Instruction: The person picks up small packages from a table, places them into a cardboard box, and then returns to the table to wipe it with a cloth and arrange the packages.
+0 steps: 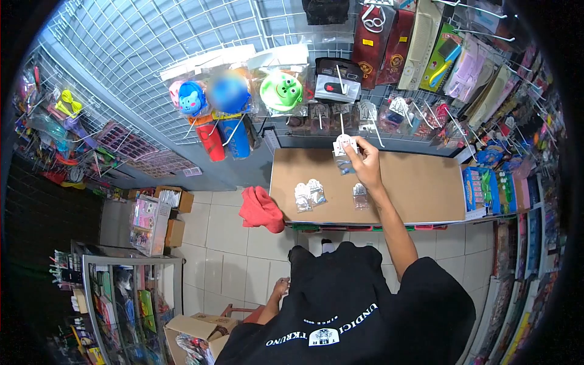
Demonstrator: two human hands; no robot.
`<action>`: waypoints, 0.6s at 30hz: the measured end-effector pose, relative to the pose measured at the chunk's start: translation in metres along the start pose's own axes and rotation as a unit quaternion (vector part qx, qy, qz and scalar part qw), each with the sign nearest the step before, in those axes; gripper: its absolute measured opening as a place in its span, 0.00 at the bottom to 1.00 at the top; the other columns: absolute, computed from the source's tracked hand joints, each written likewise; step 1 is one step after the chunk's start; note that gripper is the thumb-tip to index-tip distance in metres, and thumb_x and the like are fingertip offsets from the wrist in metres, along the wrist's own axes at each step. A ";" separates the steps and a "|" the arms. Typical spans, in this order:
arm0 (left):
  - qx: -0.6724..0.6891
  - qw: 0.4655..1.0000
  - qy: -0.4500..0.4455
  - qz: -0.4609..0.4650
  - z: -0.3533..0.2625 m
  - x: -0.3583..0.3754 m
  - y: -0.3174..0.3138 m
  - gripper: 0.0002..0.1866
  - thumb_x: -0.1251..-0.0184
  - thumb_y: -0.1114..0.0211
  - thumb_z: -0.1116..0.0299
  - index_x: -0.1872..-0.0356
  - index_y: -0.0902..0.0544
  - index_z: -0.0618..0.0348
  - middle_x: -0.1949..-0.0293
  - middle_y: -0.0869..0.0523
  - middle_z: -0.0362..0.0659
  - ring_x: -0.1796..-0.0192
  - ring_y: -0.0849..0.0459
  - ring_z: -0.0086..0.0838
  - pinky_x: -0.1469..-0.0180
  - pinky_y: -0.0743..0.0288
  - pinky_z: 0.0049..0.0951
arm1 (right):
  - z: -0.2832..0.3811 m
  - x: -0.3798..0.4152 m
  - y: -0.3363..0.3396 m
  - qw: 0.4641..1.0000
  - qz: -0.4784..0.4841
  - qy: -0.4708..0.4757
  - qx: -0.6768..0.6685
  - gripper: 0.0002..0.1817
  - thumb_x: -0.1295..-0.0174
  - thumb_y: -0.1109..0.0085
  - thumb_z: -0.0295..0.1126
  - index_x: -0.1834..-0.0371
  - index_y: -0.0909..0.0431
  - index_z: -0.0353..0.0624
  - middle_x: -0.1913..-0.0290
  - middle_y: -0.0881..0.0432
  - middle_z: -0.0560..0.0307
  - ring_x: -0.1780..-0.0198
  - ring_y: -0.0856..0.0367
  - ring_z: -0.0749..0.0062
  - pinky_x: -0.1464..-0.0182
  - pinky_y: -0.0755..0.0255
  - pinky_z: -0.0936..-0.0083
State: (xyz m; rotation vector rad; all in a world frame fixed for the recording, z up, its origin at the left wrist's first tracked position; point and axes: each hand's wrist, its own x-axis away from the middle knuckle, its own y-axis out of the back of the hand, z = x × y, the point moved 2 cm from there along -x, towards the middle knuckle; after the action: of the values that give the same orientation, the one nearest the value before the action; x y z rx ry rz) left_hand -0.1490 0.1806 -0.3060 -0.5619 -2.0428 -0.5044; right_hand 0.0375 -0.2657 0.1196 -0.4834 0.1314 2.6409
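Observation:
My right hand point(365, 161) is raised over the back of the brown counter. Its thumb and fingers pinch a small clear packet with a white card top point(344, 152), close to a metal display hook point(342, 125) on the wall grid. Beneath that arm, a similar packet point(360, 198) lies on the counter. Farther left lie more carded packets point(309, 194), overlapping each other. My left hand point(281, 287) hangs low beside my leg, away from the counter; its fingers are too small and partly hidden to read.
A brown counter point(420, 182) runs below the wire grid wall point(152, 55), with a red cloth point(261, 208) over its left end. Hanging goods and projecting hooks crowd above it. A glass cabinet point(131, 292) and an open cardboard box point(188, 328) stand to my left.

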 end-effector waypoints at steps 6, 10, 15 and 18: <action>0.016 0.999 0.037 -0.028 -0.023 0.019 -0.007 0.27 0.31 0.44 0.46 0.40 0.28 0.54 0.50 0.19 0.46 0.46 0.22 0.39 0.45 0.29 0.53 | -0.035 -0.016 0.003 0.999 -0.036 -0.012 -0.009 0.10 0.34 0.40 0.32 0.61 0.19 0.35 0.69 0.18 0.67 0.68 0.28 0.90 0.65 0.33 0.86; -0.006 1.000 0.016 -0.012 -0.016 0.011 -0.008 0.27 0.31 0.44 0.45 0.40 0.29 0.54 0.49 0.20 0.46 0.45 0.23 0.39 0.45 0.30 0.53 | -0.059 -0.041 0.006 0.992 -0.067 -0.104 -0.030 0.11 0.34 0.39 0.34 0.59 0.18 0.36 0.68 0.19 0.67 0.67 0.27 0.90 0.65 0.32 0.86; 0.003 1.000 0.016 -0.024 -0.028 0.020 -0.009 0.28 0.31 0.44 0.46 0.40 0.29 0.55 0.49 0.20 0.47 0.45 0.23 0.40 0.46 0.29 0.53 | -0.128 -0.086 0.007 0.976 -0.179 -0.094 0.082 0.19 0.43 0.33 0.41 0.59 0.17 0.34 0.69 0.15 0.54 0.69 0.21 0.74 0.62 0.29 0.77; 0.003 1.000 -0.004 -0.024 -0.020 0.008 -0.006 0.28 0.31 0.44 0.46 0.39 0.30 0.56 0.49 0.20 0.47 0.46 0.23 0.40 0.46 0.29 0.53 | -0.127 -0.085 0.002 0.962 -0.237 -0.014 0.139 0.18 0.42 0.35 0.40 0.58 0.17 0.35 0.63 0.15 0.52 0.62 0.19 0.70 0.57 0.27 0.75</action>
State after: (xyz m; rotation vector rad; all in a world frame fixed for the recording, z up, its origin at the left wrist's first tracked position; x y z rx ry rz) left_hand -0.1423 0.1659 -0.2904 -0.5124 -2.0683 -0.5250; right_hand 0.1470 -0.3244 0.0317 -0.3314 0.3281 2.1169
